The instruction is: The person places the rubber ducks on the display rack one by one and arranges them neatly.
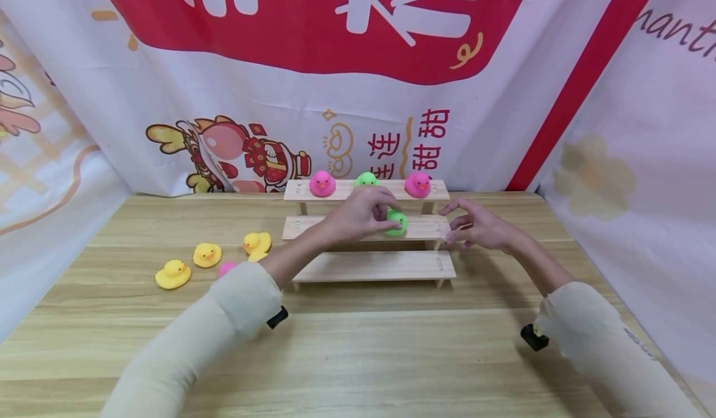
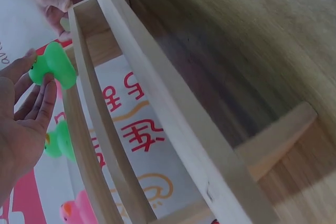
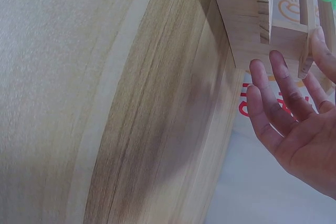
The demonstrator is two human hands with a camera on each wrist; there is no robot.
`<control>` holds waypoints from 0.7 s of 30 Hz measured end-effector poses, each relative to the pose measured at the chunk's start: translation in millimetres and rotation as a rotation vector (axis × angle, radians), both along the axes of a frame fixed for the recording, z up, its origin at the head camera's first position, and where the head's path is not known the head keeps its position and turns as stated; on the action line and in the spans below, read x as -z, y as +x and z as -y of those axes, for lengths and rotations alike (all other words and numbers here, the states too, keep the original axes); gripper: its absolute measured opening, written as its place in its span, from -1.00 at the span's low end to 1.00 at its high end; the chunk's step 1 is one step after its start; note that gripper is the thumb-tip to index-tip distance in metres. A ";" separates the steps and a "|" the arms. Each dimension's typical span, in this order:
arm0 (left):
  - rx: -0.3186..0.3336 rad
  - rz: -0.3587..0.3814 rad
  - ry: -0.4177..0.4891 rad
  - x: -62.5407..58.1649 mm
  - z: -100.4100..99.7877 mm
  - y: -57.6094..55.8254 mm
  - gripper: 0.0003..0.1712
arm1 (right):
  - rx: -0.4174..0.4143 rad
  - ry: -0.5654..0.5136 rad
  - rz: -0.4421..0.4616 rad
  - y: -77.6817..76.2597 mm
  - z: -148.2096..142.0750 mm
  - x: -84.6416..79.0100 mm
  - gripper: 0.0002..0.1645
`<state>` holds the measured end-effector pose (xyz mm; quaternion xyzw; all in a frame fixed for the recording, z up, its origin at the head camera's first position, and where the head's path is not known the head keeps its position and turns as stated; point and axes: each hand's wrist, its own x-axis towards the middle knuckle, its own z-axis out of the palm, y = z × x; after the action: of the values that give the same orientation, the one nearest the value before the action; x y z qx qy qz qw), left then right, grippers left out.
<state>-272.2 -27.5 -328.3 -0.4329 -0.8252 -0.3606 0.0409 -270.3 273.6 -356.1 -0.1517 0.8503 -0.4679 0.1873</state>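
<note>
My left hand (image 1: 363,213) pinches a green rubber duck (image 1: 397,222) between thumb and fingers, at the right part of the middle step of a three-step wooden stand (image 1: 369,266). In the left wrist view the same green duck (image 2: 55,66) sits at the fingertips, close to a shelf edge. Beside the stand's right end is my right hand (image 1: 481,224), its fingers spread and loosely bent. The right wrist view shows that hand (image 3: 299,124) holding nothing, with the thumb close to a shelf end; contact is hard to tell.
On the top step stand a pink duck (image 1: 322,184), a green duck (image 1: 367,180) and another pink duck (image 1: 417,184). Yellow ducks (image 1: 173,274) lie on the table (image 1: 358,362) at left, with a pink duck (image 1: 226,269) partly behind my left sleeve. A printed cloth (image 1: 313,95) hangs behind.
</note>
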 end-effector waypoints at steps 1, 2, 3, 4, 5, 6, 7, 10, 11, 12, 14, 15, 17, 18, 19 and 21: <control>0.000 0.001 -0.003 0.7 -2.0 -0.4 -0.68 | 0.000 -0.002 0.000 -0.1 -0.1 0.2 -0.37; 0.000 0.004 -0.005 1.6 -4.1 -0.8 -0.67 | 0.000 -0.004 0.000 -0.2 0.0 0.4 -0.37; 0.003 0.007 -0.007 2.3 -6.2 -1.1 -0.67 | -0.001 -0.005 0.000 -0.2 0.0 0.5 -0.37; 0.004 0.010 -0.009 3.1 -8.3 -1.4 -0.68 | 0.001 -0.006 0.000 -0.2 0.3 0.4 -0.37; 0.007 0.011 -0.010 3.9 -10.6 -1.7 -0.67 | 0.002 -0.007 0.000 -0.2 0.4 0.5 -0.37; 0.011 0.009 -0.014 4.5 -12.8 -2.1 -0.67 | 0.001 -0.008 0.000 -0.1 0.5 0.5 -0.37; 0.015 0.004 -0.016 5.0 -15.3 -2.5 -0.67 | 0.002 -0.008 0.000 -0.1 0.3 0.6 -0.37; 0.026 -0.005 -0.021 6.7 -22.9 -3.9 -0.67 | 0.000 -0.010 -0.003 0.2 0.2 0.3 -0.37; 0.031 -0.013 -0.022 7.2 -25.6 -4.5 -0.67 | -0.001 -0.010 -0.003 0.0 0.1 0.2 -0.37; 0.032 -0.014 -0.025 7.8 -28.1 -4.9 -0.67 | -0.002 -0.011 -0.003 -0.1 0.0 0.1 -0.37; 0.032 -0.008 -0.028 8.5 -32.6 -5.1 -0.67 | -0.003 -0.010 -0.003 -0.2 0.1 -0.3 -0.37; 0.032 -0.006 -0.029 8.9 -34.7 -5.2 -0.67 | -0.002 -0.007 -0.002 -0.4 0.1 -0.5 -0.37; 0.027 0.007 -0.034 9.8 -38.6 -5.3 -0.67 | -0.002 -0.002 0.000 -0.5 -0.2 -0.9 -0.38; 0.023 0.018 -0.036 9.9 -40.3 -4.9 -0.66 | -0.002 0.000 0.004 -0.6 -0.4 -1.0 -0.38; 0.022 0.023 -0.036 10.0 -41.9 -4.8 -0.66 | -0.001 0.003 0.007 -0.6 -0.6 -1.0 -0.38; 0.021 0.037 -0.034 10.6 -44.7 -5.0 -0.65 | -0.004 0.003 0.010 -0.5 -0.8 -1.1 -0.38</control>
<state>-277.2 17.1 -338.8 -0.4354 -0.8273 -0.3547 0.0147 -270.9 274.4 -355.1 -0.1508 0.8497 -0.4670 0.1929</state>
